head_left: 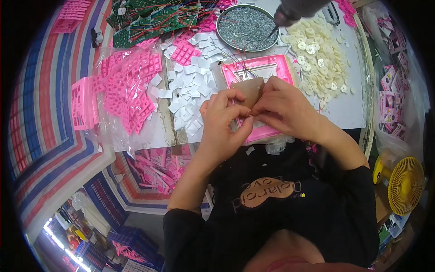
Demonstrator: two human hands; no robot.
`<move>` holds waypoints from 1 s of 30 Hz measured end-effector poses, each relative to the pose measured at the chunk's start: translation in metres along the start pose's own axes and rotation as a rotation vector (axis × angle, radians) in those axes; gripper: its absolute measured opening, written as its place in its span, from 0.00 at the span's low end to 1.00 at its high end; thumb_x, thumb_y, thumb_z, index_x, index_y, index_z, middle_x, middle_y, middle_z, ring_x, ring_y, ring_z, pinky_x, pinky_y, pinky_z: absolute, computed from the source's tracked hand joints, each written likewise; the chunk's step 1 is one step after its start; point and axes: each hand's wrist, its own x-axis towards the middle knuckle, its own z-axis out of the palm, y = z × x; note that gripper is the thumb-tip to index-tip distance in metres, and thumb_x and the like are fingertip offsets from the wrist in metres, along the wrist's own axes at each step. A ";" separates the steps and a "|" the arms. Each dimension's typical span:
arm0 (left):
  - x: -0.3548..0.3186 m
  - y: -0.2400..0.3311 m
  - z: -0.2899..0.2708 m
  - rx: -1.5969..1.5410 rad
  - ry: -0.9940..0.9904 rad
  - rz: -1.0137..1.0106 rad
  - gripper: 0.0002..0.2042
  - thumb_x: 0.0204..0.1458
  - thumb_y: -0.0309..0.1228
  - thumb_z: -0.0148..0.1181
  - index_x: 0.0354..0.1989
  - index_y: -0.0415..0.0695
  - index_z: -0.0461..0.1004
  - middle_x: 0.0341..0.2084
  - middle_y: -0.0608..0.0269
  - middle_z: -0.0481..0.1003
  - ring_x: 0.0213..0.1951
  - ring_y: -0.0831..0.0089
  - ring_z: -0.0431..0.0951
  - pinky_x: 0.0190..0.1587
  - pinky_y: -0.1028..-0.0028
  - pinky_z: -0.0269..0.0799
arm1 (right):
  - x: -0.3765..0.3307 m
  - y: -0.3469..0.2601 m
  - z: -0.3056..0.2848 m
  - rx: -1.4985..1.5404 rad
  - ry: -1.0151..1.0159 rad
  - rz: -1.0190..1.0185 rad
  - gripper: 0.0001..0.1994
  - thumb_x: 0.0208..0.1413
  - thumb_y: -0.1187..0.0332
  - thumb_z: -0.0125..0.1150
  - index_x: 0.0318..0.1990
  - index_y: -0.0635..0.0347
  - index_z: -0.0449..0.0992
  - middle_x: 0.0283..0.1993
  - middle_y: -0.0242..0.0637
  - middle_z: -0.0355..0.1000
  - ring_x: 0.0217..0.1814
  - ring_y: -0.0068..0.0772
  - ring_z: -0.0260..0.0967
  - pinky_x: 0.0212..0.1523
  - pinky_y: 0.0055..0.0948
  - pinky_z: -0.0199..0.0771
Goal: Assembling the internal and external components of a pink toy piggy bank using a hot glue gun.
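Note:
A flat brown board (248, 92), perhaps a circuit board, is tilted up over an open pink plastic casing (262, 133) on the work table. My left hand (224, 119) is closed, its thumb and forefinger pinching at the board's near side. From the right my right hand (286, 109) meets it, fingers also closed at the board, fingertips touching those of the left. Whatever small part lies between the fingertips is hidden. Thin wires (242, 68) and a metal rod run along the casing's far part.
White square pieces (190, 86) and pink keypads (131, 86) lie left. A round tray of screws (222, 34) stands behind, beneath a hanging screwdriver (283, 18). Cream discs (317, 59) are heaped right. Green circuit boards (149, 27) lie far left; a yellow fan (405, 186) stands right.

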 end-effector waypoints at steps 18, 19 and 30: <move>-0.004 0.013 0.005 0.109 0.086 -0.029 0.06 0.41 0.31 0.69 0.28 0.49 0.79 0.45 0.63 0.73 0.43 0.67 0.70 0.51 0.61 0.51 | -0.003 -0.006 -0.005 0.108 -0.022 0.187 0.11 0.47 0.75 0.70 0.38 0.58 0.77 0.35 0.35 0.69 0.39 0.35 0.69 0.35 0.32 0.71; -0.004 0.012 0.005 0.113 0.083 -0.028 0.06 0.41 0.31 0.69 0.28 0.49 0.79 0.45 0.63 0.73 0.43 0.67 0.71 0.51 0.61 0.51 | -0.003 -0.005 -0.005 0.098 -0.022 0.179 0.11 0.46 0.74 0.70 0.38 0.57 0.77 0.34 0.34 0.71 0.40 0.37 0.68 0.36 0.33 0.72; -0.013 0.007 0.014 -0.290 0.114 -0.147 0.03 0.52 0.21 0.65 0.35 0.40 0.80 0.51 0.57 0.68 0.50 0.69 0.70 0.56 0.71 0.64 | -0.017 -0.010 0.013 0.156 0.182 0.197 0.12 0.48 0.74 0.71 0.41 0.59 0.83 0.48 0.35 0.80 0.50 0.40 0.68 0.51 0.35 0.71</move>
